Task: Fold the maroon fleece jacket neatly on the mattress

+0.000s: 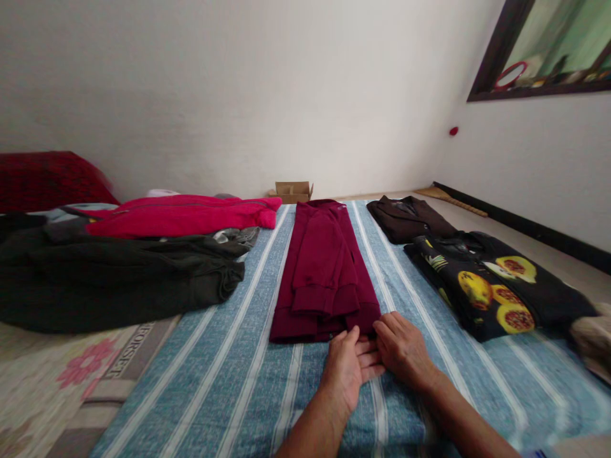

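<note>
Maroon top (324,267), sleeve laid in, hem at the fingers

From my distant seat I see the maroon top lying lengthwise on the striped sheet (229,381), collar end toward the wall (238,114), hem toward the hands; the right hand (403,346) has its fingers curled at the near right corner of that hem, and I judge them to be grasping the cloth; the left hand (346,366) is turned palm up just beside it, thumb at the hem edge, other fingers stretched toward the right hand; whether these grip the cloth or lie released, I cannot tell.

As I read it, the folding of this piece is about half done; the top looks narrow, with sleeve cloth laid along its front; it is not yet doubled end to end, which I take to be what is left; on the right, a brown garment (405,219) and a fruit-print garment (506,286) lie compact and look finished; on the left, a pink garment (191,213) and a dark garment (119,280) lie long and loose, with grey cloth (248,236) between them.

An open cardboard box (292,192) stands beyond the collar end; the pink garment reaches near the top without covering it; I make out nothing blocking the hands, though they crowd each other at the hem.
</note>
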Demonstrator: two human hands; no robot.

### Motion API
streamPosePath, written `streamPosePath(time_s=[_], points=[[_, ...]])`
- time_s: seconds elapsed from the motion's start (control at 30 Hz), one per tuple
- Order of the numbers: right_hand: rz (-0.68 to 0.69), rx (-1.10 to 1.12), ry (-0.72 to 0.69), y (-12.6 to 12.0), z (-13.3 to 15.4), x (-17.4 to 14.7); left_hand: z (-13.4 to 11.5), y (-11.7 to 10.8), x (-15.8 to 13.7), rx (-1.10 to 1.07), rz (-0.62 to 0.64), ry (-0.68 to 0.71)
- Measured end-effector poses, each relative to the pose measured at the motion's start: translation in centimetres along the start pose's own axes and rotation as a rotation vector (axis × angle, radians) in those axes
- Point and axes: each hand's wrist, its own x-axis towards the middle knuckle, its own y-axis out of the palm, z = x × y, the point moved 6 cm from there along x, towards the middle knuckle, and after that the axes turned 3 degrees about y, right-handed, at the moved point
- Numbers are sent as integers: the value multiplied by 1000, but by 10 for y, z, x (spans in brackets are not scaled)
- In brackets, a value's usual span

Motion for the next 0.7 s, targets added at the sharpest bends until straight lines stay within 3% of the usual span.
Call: streamPosePath(time_s=[0.27, 0.7], points=[[-17, -184, 161, 3, -5, -1, -1, -1, 1, -10, -16, 4], [82, -340, 243, 19, -10, 3, -3, 2, -4, 21, -29, -1]])
